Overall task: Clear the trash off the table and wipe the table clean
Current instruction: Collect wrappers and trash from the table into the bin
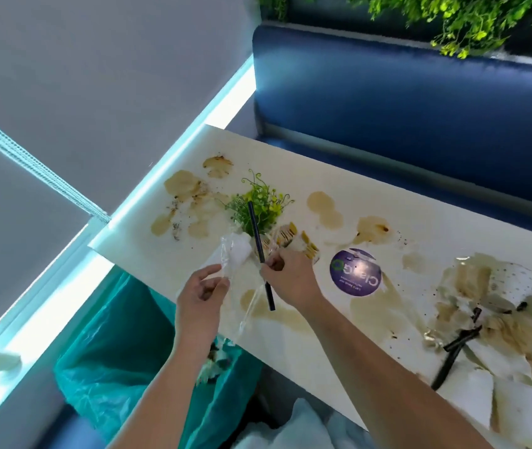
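Note:
A white table (329, 338) runs from upper left to lower right, blotched with brown spills. My left hand (200, 296) pinches a clear plastic wrapper (229, 259) near the table's front edge. My right hand (290, 277) grips a dark straw (259, 251) that stands tilted across a small green plant (258, 205). Under my left arm, a bin lined with a teal bag (112, 351) holds some crumpled trash. Soaked paper napkins (498, 319) and another dark straw (452, 354) lie at the right end of the table.
A round purple sticker (355, 272) lies flat on the table right of my hands. Yellow-edged packets (293, 239) sit beside the plant. A blue bench seat (404, 98) backs the far side. Grey blinds (63, 92) cover the window on the left.

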{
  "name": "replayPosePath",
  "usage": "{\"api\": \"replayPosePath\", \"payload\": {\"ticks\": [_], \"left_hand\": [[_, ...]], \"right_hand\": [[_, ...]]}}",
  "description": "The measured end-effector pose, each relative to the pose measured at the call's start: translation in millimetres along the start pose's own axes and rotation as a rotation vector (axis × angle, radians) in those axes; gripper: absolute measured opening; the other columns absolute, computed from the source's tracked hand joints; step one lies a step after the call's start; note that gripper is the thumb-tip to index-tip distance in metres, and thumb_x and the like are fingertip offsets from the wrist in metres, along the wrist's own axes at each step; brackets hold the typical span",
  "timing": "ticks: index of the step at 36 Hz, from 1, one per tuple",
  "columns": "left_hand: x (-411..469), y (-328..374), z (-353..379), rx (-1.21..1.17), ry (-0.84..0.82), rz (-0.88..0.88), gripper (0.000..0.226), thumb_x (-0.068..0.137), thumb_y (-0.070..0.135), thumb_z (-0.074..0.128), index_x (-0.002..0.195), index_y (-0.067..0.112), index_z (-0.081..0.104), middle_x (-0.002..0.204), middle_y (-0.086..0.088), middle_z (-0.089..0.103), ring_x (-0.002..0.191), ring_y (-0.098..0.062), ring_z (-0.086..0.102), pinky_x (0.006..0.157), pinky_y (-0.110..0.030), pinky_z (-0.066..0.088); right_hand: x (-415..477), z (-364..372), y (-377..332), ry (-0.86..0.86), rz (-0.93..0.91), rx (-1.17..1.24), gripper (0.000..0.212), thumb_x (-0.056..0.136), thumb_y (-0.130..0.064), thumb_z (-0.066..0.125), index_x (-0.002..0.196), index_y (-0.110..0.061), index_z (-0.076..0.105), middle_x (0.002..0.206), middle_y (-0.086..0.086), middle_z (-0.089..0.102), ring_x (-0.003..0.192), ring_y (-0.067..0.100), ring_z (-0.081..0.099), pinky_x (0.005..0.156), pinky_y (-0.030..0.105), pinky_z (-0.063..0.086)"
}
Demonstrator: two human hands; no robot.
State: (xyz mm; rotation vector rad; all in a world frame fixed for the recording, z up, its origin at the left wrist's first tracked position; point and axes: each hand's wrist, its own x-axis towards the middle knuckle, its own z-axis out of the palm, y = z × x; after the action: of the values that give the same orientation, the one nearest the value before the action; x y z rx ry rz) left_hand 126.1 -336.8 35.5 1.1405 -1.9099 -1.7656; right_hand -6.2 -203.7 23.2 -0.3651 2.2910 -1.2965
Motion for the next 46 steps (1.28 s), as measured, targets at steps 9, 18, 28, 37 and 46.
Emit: {"api": "replayPosePath", "payload": {"ticks": [9, 18, 28, 37, 46], "left_hand": [[38.5, -11.9, -90.2, -0.025, 0.101, 0.005, 0.033, 0.094, 0.013, 0.073, 0.102, 0.045, 0.073, 0.091, -0.001, 0.078, 0.084, -0.019, 0.068, 0.083, -0.037, 0.050], [51.2, -40.1, -182.8, 0.001, 0.272, -0.062, 0.020, 0.096, 0.026, 0.072, 0.115, 0.034, 0.070, 0.097, 0.005, 0.078, 0.088, -0.022, 0.074, 0.084, -0.036, 0.058], [57.7, -93.2, -245.0, 0.028, 0.358, -0.190, 0.017, 0.095, 0.027, 0.073, 0.110, 0.034, 0.070, 0.089, 0.010, 0.077, 0.080, -0.016, 0.072, 0.076, -0.032, 0.057], [69.4, -138.1, -258.5, 0.137, 0.301, -0.279, 0.021, 0.092, 0.029, 0.075, 0.112, 0.036, 0.068, 0.087, 0.011, 0.075, 0.075, -0.006, 0.071, 0.069, -0.033, 0.059], [80.7, -168.8, -258.5, 0.249, 0.226, -0.321, 0.026, 0.091, 0.020, 0.076, 0.115, 0.025, 0.067, 0.093, 0.005, 0.072, 0.082, -0.006, 0.068, 0.059, -0.005, 0.046]], "right_hand": [[13.6, 100.1, -60.2, -0.112, -0.084, -0.066, 0.013, 0.088, -0.026, 0.071, 0.086, -0.015, 0.067, 0.071, -0.006, 0.061, 0.063, 0.005, 0.053, 0.056, 0.014, 0.040], [2.6, 202.5, -91.1, -0.283, -0.096, -0.087, 0.013, 0.089, -0.027, 0.072, 0.080, -0.024, 0.063, 0.070, -0.011, 0.062, 0.061, 0.002, 0.053, 0.058, 0.010, 0.041], [-1.9, 281.4, -91.6, -0.404, -0.085, -0.228, 0.010, 0.086, -0.029, 0.071, 0.080, -0.025, 0.065, 0.069, -0.012, 0.062, 0.062, -0.001, 0.054, 0.057, 0.008, 0.036], [3.7, 321.3, -62.4, -0.478, 0.010, -0.402, 0.014, 0.085, -0.030, 0.069, 0.082, -0.017, 0.066, 0.080, -0.003, 0.068, 0.076, 0.015, 0.064, 0.072, 0.032, 0.053], [10.9, 343.9, -32.8, -0.522, 0.063, -0.521, 0.015, 0.087, -0.024, 0.068, 0.086, -0.011, 0.061, 0.084, 0.002, 0.065, 0.078, 0.020, 0.061, 0.066, 0.032, 0.047]]}}
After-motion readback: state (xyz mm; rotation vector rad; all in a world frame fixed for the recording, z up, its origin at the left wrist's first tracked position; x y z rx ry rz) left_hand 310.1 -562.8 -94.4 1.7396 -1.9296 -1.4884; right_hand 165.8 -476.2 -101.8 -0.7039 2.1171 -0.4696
